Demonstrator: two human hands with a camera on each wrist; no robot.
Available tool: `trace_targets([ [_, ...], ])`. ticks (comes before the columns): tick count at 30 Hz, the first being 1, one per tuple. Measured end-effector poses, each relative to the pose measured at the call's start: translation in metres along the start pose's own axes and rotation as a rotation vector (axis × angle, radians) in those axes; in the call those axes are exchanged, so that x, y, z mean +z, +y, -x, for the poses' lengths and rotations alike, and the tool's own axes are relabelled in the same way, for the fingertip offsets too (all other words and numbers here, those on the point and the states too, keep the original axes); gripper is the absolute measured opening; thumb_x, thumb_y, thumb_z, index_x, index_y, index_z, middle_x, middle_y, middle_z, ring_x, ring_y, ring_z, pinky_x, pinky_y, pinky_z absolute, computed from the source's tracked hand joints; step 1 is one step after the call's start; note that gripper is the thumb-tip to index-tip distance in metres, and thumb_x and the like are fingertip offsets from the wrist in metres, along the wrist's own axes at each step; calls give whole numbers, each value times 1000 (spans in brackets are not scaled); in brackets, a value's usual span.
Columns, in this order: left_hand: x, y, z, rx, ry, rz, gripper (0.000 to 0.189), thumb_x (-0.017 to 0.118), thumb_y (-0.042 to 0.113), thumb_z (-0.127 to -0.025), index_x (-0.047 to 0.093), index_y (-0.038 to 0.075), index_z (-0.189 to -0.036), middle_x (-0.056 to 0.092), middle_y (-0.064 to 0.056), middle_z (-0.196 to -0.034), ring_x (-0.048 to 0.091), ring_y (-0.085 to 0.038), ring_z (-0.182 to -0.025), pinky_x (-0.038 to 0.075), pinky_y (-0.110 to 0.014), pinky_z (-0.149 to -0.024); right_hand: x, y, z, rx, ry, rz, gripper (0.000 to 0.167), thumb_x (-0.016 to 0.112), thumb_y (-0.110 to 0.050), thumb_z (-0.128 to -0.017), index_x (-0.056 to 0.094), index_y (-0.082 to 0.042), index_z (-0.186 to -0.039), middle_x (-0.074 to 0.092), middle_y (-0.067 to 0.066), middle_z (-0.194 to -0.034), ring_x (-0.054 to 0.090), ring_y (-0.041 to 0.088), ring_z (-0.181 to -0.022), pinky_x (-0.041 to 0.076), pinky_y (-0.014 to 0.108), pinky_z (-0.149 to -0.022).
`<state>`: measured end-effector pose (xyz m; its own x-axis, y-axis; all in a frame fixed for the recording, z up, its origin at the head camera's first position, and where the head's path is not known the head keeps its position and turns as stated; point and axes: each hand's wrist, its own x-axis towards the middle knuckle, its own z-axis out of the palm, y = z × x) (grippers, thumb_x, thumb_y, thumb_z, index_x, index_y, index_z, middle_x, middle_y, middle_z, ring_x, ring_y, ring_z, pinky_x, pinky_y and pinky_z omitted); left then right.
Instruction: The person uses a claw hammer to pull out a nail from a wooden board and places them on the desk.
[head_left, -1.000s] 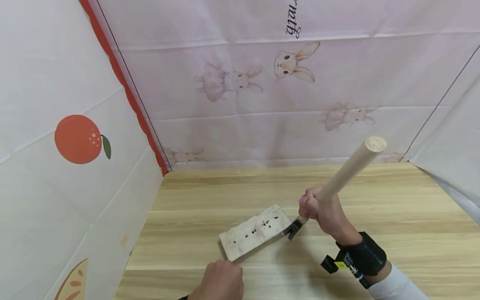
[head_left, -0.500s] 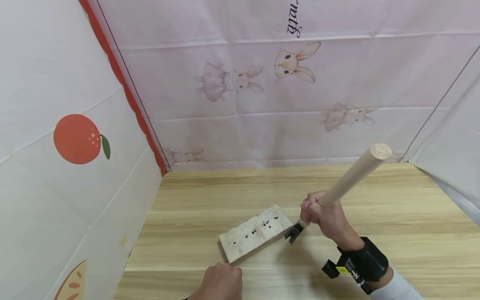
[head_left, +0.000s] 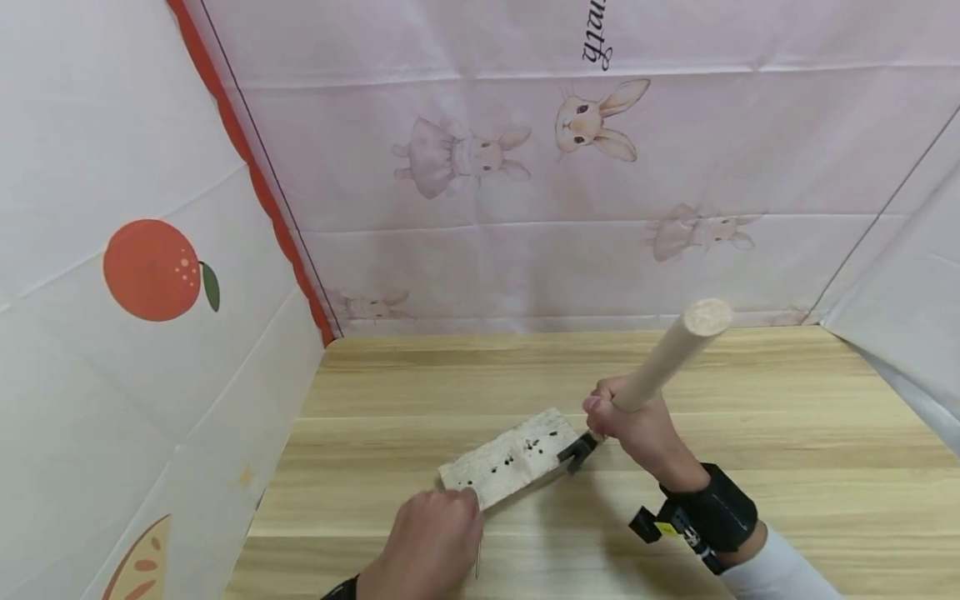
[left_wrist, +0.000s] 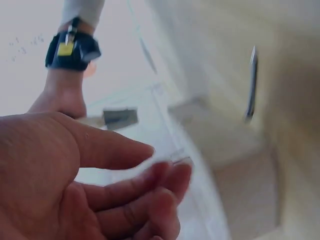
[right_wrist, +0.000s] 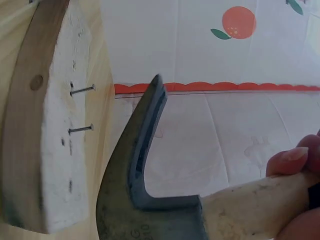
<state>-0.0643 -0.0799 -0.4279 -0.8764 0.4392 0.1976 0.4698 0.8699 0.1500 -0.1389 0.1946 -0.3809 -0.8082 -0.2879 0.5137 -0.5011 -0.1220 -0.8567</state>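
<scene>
My right hand (head_left: 637, 425) grips the pale wooden handle of a claw hammer (head_left: 667, 358), its butt end up. Down by the right end of a pale wood block (head_left: 510, 458) is the dark metal head; the right wrist view shows its claw (right_wrist: 145, 140) close up. Two nails (right_wrist: 82, 90) stick out of the block's face, among several dark holes. Over the block's near left corner, my left hand (head_left: 435, 533) has loosely curled fingers, with nothing visible between thumb and fingertips in the left wrist view. A loose nail (left_wrist: 252, 82) lies on the table nearby.
The wood-grain table (head_left: 375, 383) meets a pink printed sheet (head_left: 480, 267) at the back. White sheeting (head_left: 75, 400) with an orange print rises on the left, and more white sheeting (head_left: 907, 333) on the right. A black wrist camera (head_left: 712, 508) straps the right wrist.
My left hand has moved up from the table to the block's near corner, uncovering the loose nail. The right hand and hammer have shifted slightly left, the head now against the block's end.
</scene>
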Motion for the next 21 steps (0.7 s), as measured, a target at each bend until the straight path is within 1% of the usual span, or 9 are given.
trace_targets([
  [2, -6, -4, -6, -10, 65, 18, 16, 78, 21, -87, 71, 8, -82, 69, 0, -73, 64, -13, -65, 52, -30, -58, 4, 0, -3, 59, 24, 118, 32, 54, 11, -89, 46, -5, -62, 43, -6, -57, 38, 7, -52, 33, 28, -49],
  [4, -8, -8, -12, -15, 97, 12, 33, 83, 30, -85, 74, 3, -102, 77, -7, -94, 72, -20, -87, 59, -36, -76, 8, 2, -8, 98, 33, 202, 32, 58, 7, -88, 47, -5, -61, 42, -12, -58, 36, 1, -53, 32, 26, -50],
  [6, -9, -12, -18, -24, 84, 20, 56, 86, 41, -83, 71, 0, -119, 76, -13, -113, 71, -26, -104, 58, -41, -91, 12, 5, -13, 106, 34, 251, 31, 60, 6, -88, 47, -5, -61, 43, -13, -58, 37, -1, -54, 34, 26, -51],
  [8, -7, -15, -23, -34, 46, 44, 72, 86, 48, -81, 65, -1, -130, 73, -14, -125, 69, -29, -114, 56, -45, -98, 17, 9, -18, 83, 37, 316, 24, 63, 4, -85, 51, -4, -67, 46, -11, -60, 40, -1, -55, 38, 25, -53],
  [11, 0, -18, -31, -56, -20, 111, 88, 87, 52, -79, 57, -2, -141, 65, -17, -139, 64, -32, -124, 55, -50, -102, 23, 17, -26, 34, 11, 425, 16, 66, 1, -81, 55, -4, -70, 52, -5, -59, 46, -1, -55, 43, 24, -53],
  [13, 5, -20, -36, -65, -65, 154, 94, 88, 51, -77, 53, -3, -146, 60, -19, -146, 61, -35, -130, 55, -52, -101, 26, 22, -30, -7, -13, 513, 13, 67, 0, -78, 58, -5, -70, 55, -3, -58, 47, -3, -54, 44, 23, -52],
  [14, 8, -21, -38, -68, -86, 166, 96, 89, 51, -77, 51, -3, -147, 59, -19, -148, 60, -36, -132, 56, -53, -100, 27, 25, -32, -27, -31, 542, 15, 67, 1, -77, 58, -6, -67, 55, -2, -55, 45, -4, -53, 43, 22, -51],
  [17, 16, -22, -42, -65, -128, 182, 99, 90, 50, -76, 49, -5, -148, 57, -23, -149, 58, -39, -133, 57, -54, -97, 29, 34, -37, -48, -73, 609, 26, 67, 3, -76, 53, -9, -56, 51, -1, -50, 38, -6, -48, 37, 19, -49],
  [21, 23, -23, -46, -74, -166, 162, 99, 90, 50, -75, 51, -7, -146, 58, -23, -146, 59, -40, -131, 58, -55, -94, 32, 44, -41, -37, -92, 631, 24, 67, 3, -76, 56, -8, -57, 50, -2, -50, 36, -8, -47, 33, 17, -49],
])
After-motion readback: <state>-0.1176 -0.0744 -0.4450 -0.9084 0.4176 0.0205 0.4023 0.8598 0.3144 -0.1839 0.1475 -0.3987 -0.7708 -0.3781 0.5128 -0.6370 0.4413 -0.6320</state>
